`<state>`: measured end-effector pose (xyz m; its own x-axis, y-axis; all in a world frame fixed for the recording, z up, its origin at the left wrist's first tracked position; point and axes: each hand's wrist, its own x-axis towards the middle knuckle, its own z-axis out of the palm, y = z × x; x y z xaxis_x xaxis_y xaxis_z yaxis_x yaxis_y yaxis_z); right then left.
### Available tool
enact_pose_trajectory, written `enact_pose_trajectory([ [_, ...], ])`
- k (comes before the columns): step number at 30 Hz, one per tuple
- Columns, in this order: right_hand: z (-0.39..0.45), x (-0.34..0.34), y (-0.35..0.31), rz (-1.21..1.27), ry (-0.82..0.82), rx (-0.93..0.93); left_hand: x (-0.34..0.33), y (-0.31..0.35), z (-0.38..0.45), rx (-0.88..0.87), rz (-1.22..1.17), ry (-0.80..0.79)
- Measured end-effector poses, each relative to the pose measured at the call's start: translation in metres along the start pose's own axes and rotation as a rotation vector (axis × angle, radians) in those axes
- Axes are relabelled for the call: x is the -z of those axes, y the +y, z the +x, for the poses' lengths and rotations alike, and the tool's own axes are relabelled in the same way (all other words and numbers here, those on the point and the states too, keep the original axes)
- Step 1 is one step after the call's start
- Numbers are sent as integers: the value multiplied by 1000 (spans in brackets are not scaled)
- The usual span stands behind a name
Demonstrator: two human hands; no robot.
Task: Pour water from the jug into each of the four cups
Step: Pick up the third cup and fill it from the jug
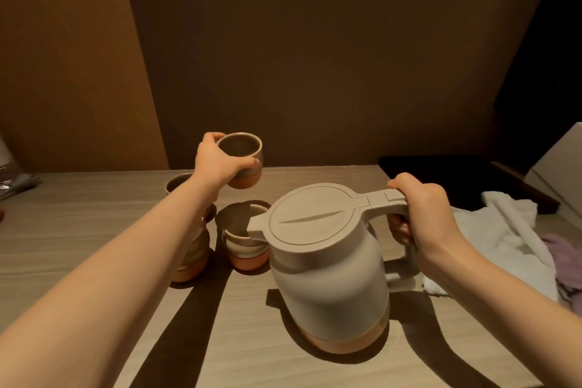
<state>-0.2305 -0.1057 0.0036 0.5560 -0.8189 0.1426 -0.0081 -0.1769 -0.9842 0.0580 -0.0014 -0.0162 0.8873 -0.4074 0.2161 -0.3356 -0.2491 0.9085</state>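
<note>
A beige lidded jug (330,274) with a wood-toned base stands on the table, slightly tilted, and my right hand (422,217) grips its handle. My left hand (217,161) holds a grey and terracotta cup (242,161) lifted above the table at the back. A second cup (245,246) sits just left of the jug's spout. Beside it, a third cup (192,258) is partly hidden under my left forearm. Only the rim of a fourth cup (178,183) shows behind my left wrist.
The light wooden table (94,224) meets a dark wall at the back. A white cloth (507,230) and something purple (563,258) lie right of the jug. A dark tray (441,173) and a white box (557,173) sit at the back right. Some clutter (12,173) rests at the far left.
</note>
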Motion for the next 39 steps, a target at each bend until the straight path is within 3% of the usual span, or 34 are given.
enact_pose_trajectory([
  [8,-6,-2,-4,5,3,21,35,21,-46,-80,-214,54],
  [25,-27,-6,-12,-42,5,58,76,-20,-175,-12,-233,45],
  [39,-28,-9,-18,-21,-34,70,68,-38,-198,-151,-11,-89],
])
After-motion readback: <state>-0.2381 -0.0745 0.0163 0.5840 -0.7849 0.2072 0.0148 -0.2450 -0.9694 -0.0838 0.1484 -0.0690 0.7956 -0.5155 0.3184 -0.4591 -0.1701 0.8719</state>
